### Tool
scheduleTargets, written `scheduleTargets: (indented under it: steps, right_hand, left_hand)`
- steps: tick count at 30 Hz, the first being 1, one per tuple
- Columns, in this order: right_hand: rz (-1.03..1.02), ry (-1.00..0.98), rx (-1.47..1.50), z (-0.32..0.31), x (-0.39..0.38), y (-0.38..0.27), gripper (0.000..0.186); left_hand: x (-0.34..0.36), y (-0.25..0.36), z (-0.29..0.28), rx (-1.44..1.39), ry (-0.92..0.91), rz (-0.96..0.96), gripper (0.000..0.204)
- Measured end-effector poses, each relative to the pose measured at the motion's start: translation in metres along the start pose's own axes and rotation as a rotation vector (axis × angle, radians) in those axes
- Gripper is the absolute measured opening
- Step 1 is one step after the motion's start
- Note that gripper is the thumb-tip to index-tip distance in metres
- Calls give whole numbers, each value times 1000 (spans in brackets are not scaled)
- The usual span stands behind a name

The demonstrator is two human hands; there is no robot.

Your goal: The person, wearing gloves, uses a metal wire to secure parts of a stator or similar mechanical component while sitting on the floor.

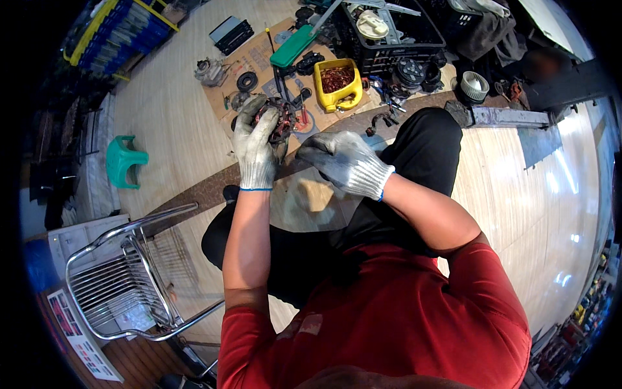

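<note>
My left hand (255, 144), in a grey-white knit work glove, is closed around a dark ring-shaped motor part (283, 122) with reddish copper windings, like a stator. Thumb and fingers grip its near left side, above the cardboard. Just to the right is my right hand (345, 161), gloved alike, with its fingers curled together and pointing toward the part. Whatever those fingers may hold is too small or hidden to make out. Beyond the hands stands a yellow cut-open jug (350, 99) filled with copper-coloured scraps.
Flattened cardboard (223, 91) on the floor carries a black ring (247, 81), a metal housing (210, 72) and a green-handled tool (293, 47). A black crate (395, 55) stands at the back. To the left are a green stool (126, 161) and a metal chair (123, 275).
</note>
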State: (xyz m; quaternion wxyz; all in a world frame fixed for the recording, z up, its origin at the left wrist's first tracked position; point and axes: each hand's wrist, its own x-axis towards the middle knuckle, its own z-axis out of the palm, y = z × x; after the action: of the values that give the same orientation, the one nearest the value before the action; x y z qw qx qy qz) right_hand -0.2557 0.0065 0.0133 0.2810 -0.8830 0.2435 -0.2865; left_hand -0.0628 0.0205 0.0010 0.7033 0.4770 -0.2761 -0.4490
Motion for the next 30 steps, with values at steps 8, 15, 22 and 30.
scheduleTargets:
  steps: [8, 15, 22, 30]
  right_hand:
    - [677, -81, 354, -64, 24, -16, 30]
    - [706, -131, 298, -82, -2, 19, 32]
    - [618, -381, 200, -78, -39, 24, 39]
    - [457, -370, -232, -80, 0, -4, 78]
  left_hand:
    - [0, 16, -10, 275, -198, -45, 45]
    - [-4, 22, -10, -354, -205, -290, 37]
    - [10, 14, -25, -510, 9, -343, 32]
    - [9, 7, -25, -451, -34, -294, 32]
